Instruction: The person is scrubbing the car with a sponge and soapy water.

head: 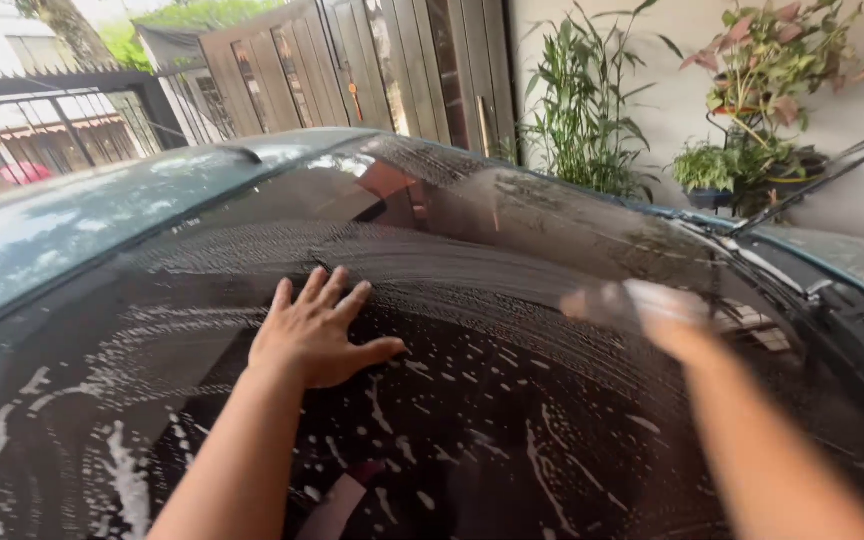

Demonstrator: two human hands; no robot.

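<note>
Across the middle of the frame a soapy windscreen (492, 400) slopes away, streaked with arcs of suds and white foam blobs, and both of the person's bare arms reach onto it. The left hand (314, 335) lies flat on the wet glass at centre left, its fingers (324, 288) spread apart and holding nothing, palm pressed down as a prop. The right hand (652, 315) at centre right is blurred; it seems closed round something pale, perhaps a cloth or sponge, but the blur hides whether the fingers are clamped on it or merely laid over it, so I cannot tell. The glass lies directly under both sets of fingers, touching them. The risk, as I judge it, is a slip: soap makes the sloped glass slick, and weight leaned on the flat left palm could slide downward. A raised wiper arm (822, 170) stands at the upper right, near the right hand's reach, and a wide sweep might knock it. Potted plants (752, 110) stand by the wall beyond, well apart.
</note>
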